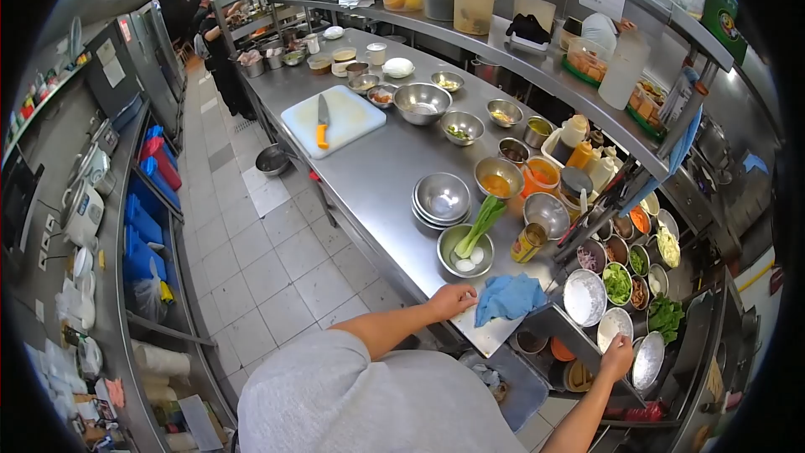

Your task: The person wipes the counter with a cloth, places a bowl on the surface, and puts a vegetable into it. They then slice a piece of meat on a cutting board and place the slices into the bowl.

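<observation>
My left hand [453, 302] rests at the near corner of the steel counter, its fingers loosely curled with nothing visible in them. Just beside it lies a crumpled blue cloth [506, 299]. Beyond sits a steel bowl [448, 262] holding a green leafy stalk [484, 225] and white egg-like pieces [470, 260]. My right hand [618, 357] is at the near rim of a bowl of white powder [614, 325], fingers pinched together; what they hold is too small to make out. Two more bowls of white powder, the upper bowl [584, 297] and the lower bowl [648, 361], flank it.
A knife [323, 122] lies on a white cutting board [352, 117]. Stacked bowls [442, 199], a yellow can [528, 243] and sauce bottles [579, 155] stand on the counter. A grey bin [516, 386] is below. One person [220, 59] stands in the far aisle.
</observation>
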A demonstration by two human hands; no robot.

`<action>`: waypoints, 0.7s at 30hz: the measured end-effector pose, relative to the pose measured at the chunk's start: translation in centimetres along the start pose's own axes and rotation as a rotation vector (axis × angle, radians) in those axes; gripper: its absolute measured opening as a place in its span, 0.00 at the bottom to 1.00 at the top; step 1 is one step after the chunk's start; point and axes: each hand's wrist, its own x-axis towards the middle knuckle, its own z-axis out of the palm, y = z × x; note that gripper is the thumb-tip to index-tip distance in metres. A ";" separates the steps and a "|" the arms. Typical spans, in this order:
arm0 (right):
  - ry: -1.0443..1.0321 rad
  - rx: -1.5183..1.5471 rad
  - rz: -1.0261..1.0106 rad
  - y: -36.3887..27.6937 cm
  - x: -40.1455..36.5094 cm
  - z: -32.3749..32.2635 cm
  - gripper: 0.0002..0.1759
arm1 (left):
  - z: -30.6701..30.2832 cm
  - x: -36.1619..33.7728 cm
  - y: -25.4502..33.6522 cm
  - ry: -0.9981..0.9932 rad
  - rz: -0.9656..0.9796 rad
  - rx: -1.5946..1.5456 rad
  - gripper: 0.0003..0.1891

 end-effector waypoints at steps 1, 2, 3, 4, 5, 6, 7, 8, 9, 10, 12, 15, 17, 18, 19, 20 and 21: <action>-0.006 0.002 0.008 -0.1 -0.1 -0.2 0.25 | 0.2 0.1 -0.3 0.000 -0.001 0.000 0.10; -0.006 0.001 0.008 -0.1 -0.1 -0.1 0.25 | 0.5 0.2 -0.5 0.038 0.015 -0.013 0.13; -0.005 0.006 0.004 0.0 0.0 -0.1 0.25 | 0.8 0.3 -0.8 0.075 0.031 -0.025 0.16; -0.004 0.011 0.000 0.1 0.1 -0.1 0.26 | 1.0 0.4 -1.1 0.073 0.031 -0.026 0.16; -0.003 0.010 0.001 0.0 0.1 -0.2 0.26 | 1.0 0.5 -1.2 0.064 0.025 -0.003 0.17; -0.008 0.009 0.010 -0.2 0.0 -0.3 0.26 | 1.1 0.5 -1.3 0.055 0.019 0.020 0.19; -0.014 0.007 0.020 -0.3 -0.1 -0.4 0.26 | 1.1 0.5 -1.4 0.054 0.018 0.021 0.19; -0.015 0.008 0.021 -0.3 -0.1 -0.4 0.26 | 1.1 0.5 -1.5 0.050 0.034 0.046 0.19; -0.013 0.013 0.019 -0.2 -0.1 -0.3 0.25 | 1.1 0.5 -1.5 0.046 0.050 0.071 0.19; -0.011 0.019 0.017 -0.2 -0.1 -0.3 0.25 | 1.1 0.4 -1.6 0.045 0.049 0.072 0.19; -0.007 0.033 0.010 0.3 0.5 0.4 0.25 | 1.0 0.2 -1.6 0.023 0.069 0.104 0.18; 0.006 0.022 0.001 1.3 0.6 0.9 0.23 | 1.7 0.2 -2.5 0.069 0.122 0.076 0.16; 0.024 0.043 0.041 2.3 0.9 1.7 0.22 | 2.3 0.5 -3.2 0.093 0.122 0.047 0.13; -0.024 0.013 0.097 0.6 0.4 -0.1 0.22 | 2.1 0.4 -2.7 0.079 0.039 0.029 0.12; -0.014 0.024 0.099 0.2 0.1 -0.7 0.23 | 2.4 0.5 -3.1 0.091 0.031 0.010 0.14; -0.013 0.029 0.096 0.1 0.1 -0.9 0.23 | 3.3 1.4 -5.6 0.075 0.005 -0.142 0.15; -0.006 0.030 0.126 0.2 0.2 -0.8 0.22 | 3.5 1.5 -5.3 0.127 0.003 -0.285 0.14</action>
